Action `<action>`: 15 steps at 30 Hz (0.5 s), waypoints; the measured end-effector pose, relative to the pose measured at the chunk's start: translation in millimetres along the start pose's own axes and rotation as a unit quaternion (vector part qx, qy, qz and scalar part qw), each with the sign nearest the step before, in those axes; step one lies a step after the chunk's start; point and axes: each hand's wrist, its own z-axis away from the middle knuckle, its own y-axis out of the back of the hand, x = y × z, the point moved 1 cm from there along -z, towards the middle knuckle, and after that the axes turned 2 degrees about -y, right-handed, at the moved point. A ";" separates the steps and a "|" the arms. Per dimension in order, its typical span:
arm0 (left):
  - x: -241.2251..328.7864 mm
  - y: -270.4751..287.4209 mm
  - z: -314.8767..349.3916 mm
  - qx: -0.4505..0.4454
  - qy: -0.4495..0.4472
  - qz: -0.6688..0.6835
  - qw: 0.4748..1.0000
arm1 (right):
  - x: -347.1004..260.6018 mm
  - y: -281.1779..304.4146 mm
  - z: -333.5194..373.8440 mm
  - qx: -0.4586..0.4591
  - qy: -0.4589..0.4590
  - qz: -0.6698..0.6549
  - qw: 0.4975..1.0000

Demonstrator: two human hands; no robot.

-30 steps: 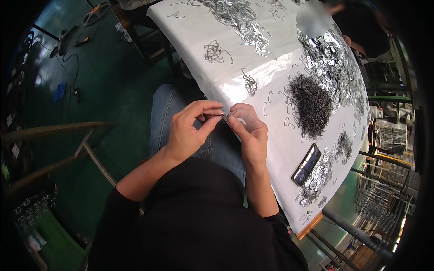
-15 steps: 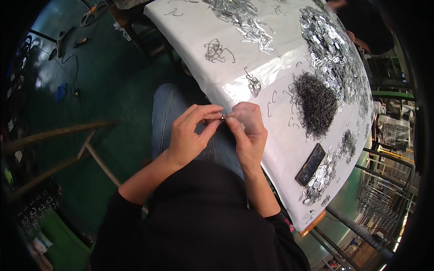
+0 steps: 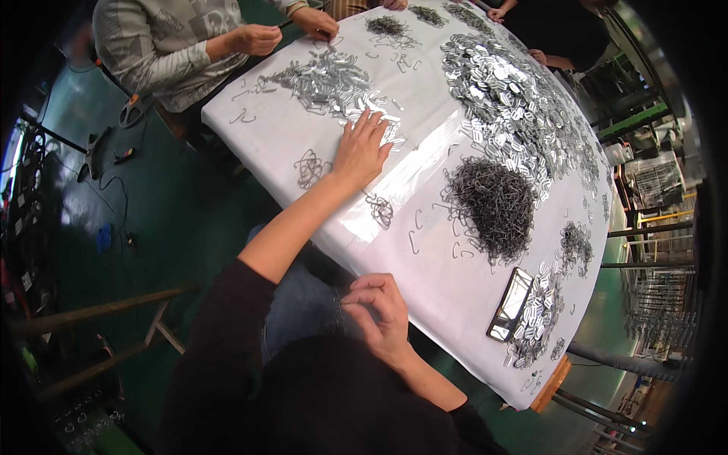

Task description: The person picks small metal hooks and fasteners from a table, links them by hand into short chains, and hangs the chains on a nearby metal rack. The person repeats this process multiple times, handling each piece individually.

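My left hand [image 3: 361, 155] reaches out over the table, fingers stretched and slightly apart, its fingertips on the near end of a pile of small flat metal strips [image 3: 334, 82]. Down by the table's near edge, above my lap, my right hand [image 3: 383, 311] is closed in a pinch. Whatever its fingertips hold, if anything, is too small to make out. Two small tangles of bent wire hooks lie beside my left forearm: one tangle [image 3: 310, 169] to its left, the other tangle [image 3: 379, 211] to its right.
A dark heap of wire hooks [image 3: 497, 208] and a large spread of metal slider buckles [image 3: 508, 98] cover the right side of the white-covered table [image 3: 432, 292]. A phone [image 3: 509, 305] lies beside more buckles [image 3: 537, 322]. Co-workers' hands [image 3: 258, 39] are at the far edge.
My hands have parted from their shared pinch over my lap. The left has moved forward to the metal strips and opened; the right stays near the edge. The view has shifted, showing another co-worker.
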 end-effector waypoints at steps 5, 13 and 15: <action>-1.6 -40.6 -41.7 -0.183 0.045 -0.149 0.971 | 5.5 2.6 1.7 0.004 0.019 -0.029 0.999; 0.5 -41.2 -25.3 -0.155 -0.157 -0.004 0.975 | 19.2 2.2 0.7 -0.002 0.018 -0.048 0.999; -24.3 -41.8 -60.7 -0.108 -0.068 0.083 0.988 | 19.8 2.9 0.8 -0.005 0.016 -0.043 0.999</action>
